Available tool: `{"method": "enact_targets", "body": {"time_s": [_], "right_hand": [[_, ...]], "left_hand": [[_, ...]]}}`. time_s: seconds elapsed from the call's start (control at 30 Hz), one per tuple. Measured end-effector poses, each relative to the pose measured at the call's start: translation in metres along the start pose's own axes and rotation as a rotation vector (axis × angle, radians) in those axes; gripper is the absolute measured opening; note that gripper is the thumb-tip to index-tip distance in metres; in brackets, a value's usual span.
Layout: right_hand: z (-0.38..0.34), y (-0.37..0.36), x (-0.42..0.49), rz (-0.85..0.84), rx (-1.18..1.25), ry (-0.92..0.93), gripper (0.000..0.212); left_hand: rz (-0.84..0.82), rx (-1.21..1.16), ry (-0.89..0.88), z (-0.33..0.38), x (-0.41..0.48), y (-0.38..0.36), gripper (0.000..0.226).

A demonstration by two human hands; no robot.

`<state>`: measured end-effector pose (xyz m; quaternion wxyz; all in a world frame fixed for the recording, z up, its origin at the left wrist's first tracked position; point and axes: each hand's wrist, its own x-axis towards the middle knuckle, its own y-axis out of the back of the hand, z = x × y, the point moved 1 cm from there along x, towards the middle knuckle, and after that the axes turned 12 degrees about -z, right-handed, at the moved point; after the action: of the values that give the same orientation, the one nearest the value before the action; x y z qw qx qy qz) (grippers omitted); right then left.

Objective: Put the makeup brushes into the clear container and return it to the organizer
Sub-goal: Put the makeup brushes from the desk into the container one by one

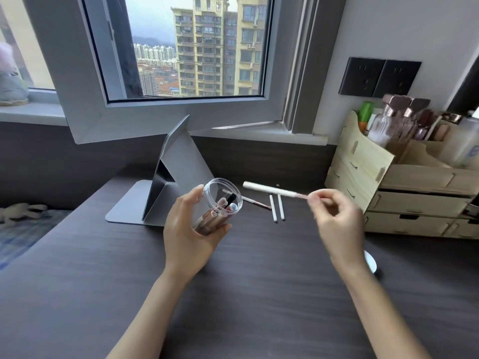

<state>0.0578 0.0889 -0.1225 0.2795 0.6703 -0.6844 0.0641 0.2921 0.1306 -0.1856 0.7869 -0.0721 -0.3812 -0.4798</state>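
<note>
Dark desk (pixel 259 294): left hand (pixel 189 229) wrapped the clear container (pixel 220 203), tilted mouth-up for loading, right hand (pixel 337 224) fingertips pinching a white-handled brush (pixel 272 189), wooden organizer (pixel 388 182) at right.

Stand: grey folding stand (pixel 166 187), upright on desk (pixel 233 294)
Sockets: two black outlets (pixel 379 77) on wall
Window: open casement (pixel 181 47), tower blocks outside
</note>
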Motion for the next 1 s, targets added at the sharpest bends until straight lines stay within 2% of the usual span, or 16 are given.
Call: {"method": "enact_targets", "body": {"time_s": [0.07, 0.13, 0.3, 0.4, 0.43, 0.6, 0.67, 0.73, 0.77, 0.83, 0.9, 1.0], "right_hand": [[-0.015, 0.018, -0.002, 0.001, 0.315, 0.005, 0.023], [-0.028, 0.028, -0.005, -0.059, 0.374, 0.04, 0.026], [-0.048, 0.016, -0.012, -0.158, -0.038, 0.243, 0.023], [-0.049, -0.001, -0.014, -0.163, -0.304, 0.421, 0.004], [-0.046, -0.007, -0.014, -0.166, -0.376, 0.466, 0.004], [-0.03, -0.028, -0.006, -0.295, -0.51, 0.583, 0.007], [-0.026, -0.03, -0.002, -0.465, -0.444, 0.502, 0.011], [-0.026, -0.026, 0.003, -0.658, -0.13, 0.291, 0.014], [-0.024, -0.025, 0.007, -0.662, 0.053, 0.179, 0.014], [-0.012, -0.025, 0.022, -0.489, 0.243, -0.005, 0.015], [0.013, -0.033, 0.043, -0.31, 0.141, -0.123, 0.018], [0.058, -0.049, 0.072, -0.194, -0.268, -0.268, 0.018]], "left_hand": [[-0.021, 0.046, -0.037, 0.004, -0.001, 0.0, 0.072], [-0.058, 0.103, -0.085, 0.008, 0.0, 0.0, 0.07], [-0.164, 0.231, -0.198, 0.017, -0.002, -0.002, 0.07], [-0.234, 0.25, -0.266, 0.019, -0.006, -0.004, 0.072], [-0.258, 0.242, -0.271, 0.02, -0.007, -0.005, 0.073], [-0.349, 0.232, -0.267, 0.022, -0.008, -0.006, 0.079], [-0.35, 0.246, -0.25, 0.021, -0.008, -0.006, 0.079], [-0.327, 0.249, -0.225, 0.02, -0.007, -0.006, 0.078], [-0.309, 0.241, -0.207, 0.019, -0.006, -0.005, 0.078], [-0.273, 0.219, -0.175, 0.019, -0.005, -0.004, 0.077], [-0.245, 0.21, -0.147, 0.018, -0.004, -0.003, 0.076], [-0.181, 0.199, -0.098, 0.018, -0.004, -0.004, 0.077]]}}
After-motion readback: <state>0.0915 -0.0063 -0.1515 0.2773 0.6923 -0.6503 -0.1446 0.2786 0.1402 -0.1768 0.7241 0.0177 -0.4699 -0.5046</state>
